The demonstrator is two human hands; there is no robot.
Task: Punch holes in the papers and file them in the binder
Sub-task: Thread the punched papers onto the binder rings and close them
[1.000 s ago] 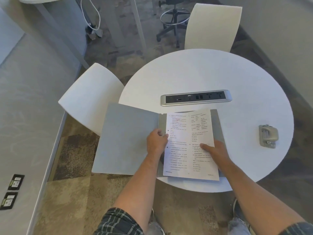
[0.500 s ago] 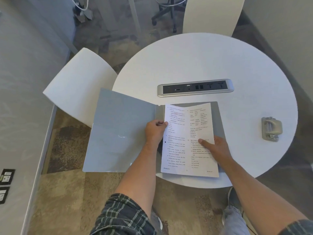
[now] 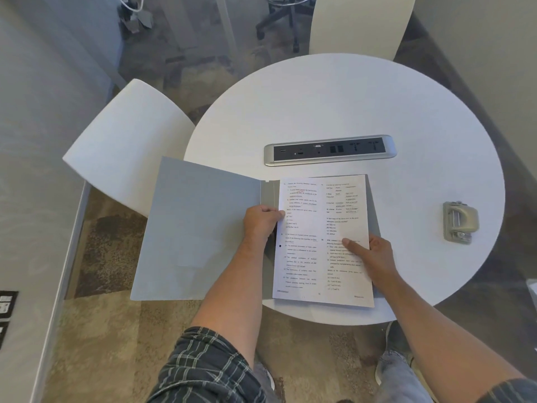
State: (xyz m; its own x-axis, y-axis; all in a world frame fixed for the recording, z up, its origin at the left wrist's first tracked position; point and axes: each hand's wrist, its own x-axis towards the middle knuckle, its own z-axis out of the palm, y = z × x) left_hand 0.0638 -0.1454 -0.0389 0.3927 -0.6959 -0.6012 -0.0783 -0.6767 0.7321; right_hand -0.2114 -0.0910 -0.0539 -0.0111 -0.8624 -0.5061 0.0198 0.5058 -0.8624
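Head view: on the round table (image 3: 377, 106) the open binder (image 3: 200, 228) holds the papers (image 3: 322, 216), left hand (image 3: 260, 223) fingers curled on their left edge, right hand (image 3: 374, 254) pressing flat with straight fingers.

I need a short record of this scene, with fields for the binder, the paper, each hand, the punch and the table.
binder: grey, open, left cover hanging past the table edge
paper: printed sheet lying on the binder's right half, one punched hole visible near its left edge
left hand: fingers curled at the paper's left edge, by the spine
right hand: pressing the paper flat, forefinger straight
punch: on the table to the right, untouched
table: round, white, with a socket strip
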